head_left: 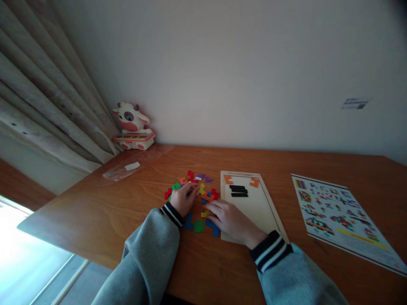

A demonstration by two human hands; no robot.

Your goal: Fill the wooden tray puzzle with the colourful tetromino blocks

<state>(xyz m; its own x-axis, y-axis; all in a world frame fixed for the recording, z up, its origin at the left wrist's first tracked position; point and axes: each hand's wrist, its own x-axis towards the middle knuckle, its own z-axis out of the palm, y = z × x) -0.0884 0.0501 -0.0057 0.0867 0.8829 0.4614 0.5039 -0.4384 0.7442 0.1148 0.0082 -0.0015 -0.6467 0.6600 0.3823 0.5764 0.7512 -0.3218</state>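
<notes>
Left hand (182,200), just left of frame centre: fingers curled down among the coloured pieces (208,198); whether anything is pinched cannot be told. Pieces are spread in a loose pile at lower centre of frame. Judged light, stiff, thin, not fragile; faces look smooth, so some sliding on the table (143,224) is to be expected. Best gripped by opposite side edges or at a notch; flat-lying ones probably need one edge tipped up. Right hand (233,220), right of centre: palm down across the edge of the board (251,207), fingertips lowered by a yellow piece (205,214); actual grip cannot be told.

Counts, left to right: one cow toy (132,127), upper left. One plastic bag (117,173) below it. Pile: full total blocked by hands and overlap; one green square (199,226) is flanked by two blue pieces (212,228) at the bottom. One board, bearing two orange pieces (228,180) and at least two black pieces (239,195). One printed sheet (337,212), right side.
</notes>
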